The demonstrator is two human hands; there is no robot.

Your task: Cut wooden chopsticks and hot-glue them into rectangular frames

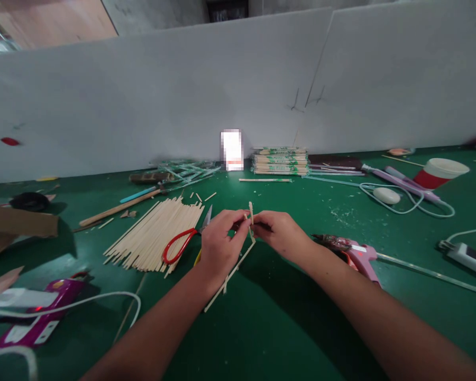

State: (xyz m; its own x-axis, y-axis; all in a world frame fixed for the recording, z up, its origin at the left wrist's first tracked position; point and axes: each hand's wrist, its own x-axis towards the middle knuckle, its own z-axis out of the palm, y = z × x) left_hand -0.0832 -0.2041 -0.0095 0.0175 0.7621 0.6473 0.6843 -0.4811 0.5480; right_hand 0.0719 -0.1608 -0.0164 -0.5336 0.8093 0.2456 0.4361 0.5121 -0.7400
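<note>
My left hand point(225, 241) and my right hand point(280, 233) meet above the middle of the green table, their fingers pinched on thin wooden sticks. A short upright stick point(251, 212) rises between the fingertips. From there a longer stick point(238, 264) slants down to the left beneath my left hand, joined to other short pieces. How the pieces are fixed together is partly hidden by my fingers. Red-handled scissors point(180, 246) lie just left of my left hand, over a pile of loose wooden sticks point(150, 233). A pink glue gun point(359, 256) rests beyond my right forearm.
Bundled wrapped chopsticks point(281, 161) stand against the white board point(162, 106) at the back, beside a bright screen point(232, 151). Clear wrappers point(190, 172) lie to their left. A paper cup point(440, 173) and white cable point(396, 210) sit right; a purple power strip point(43, 312) lies left.
</note>
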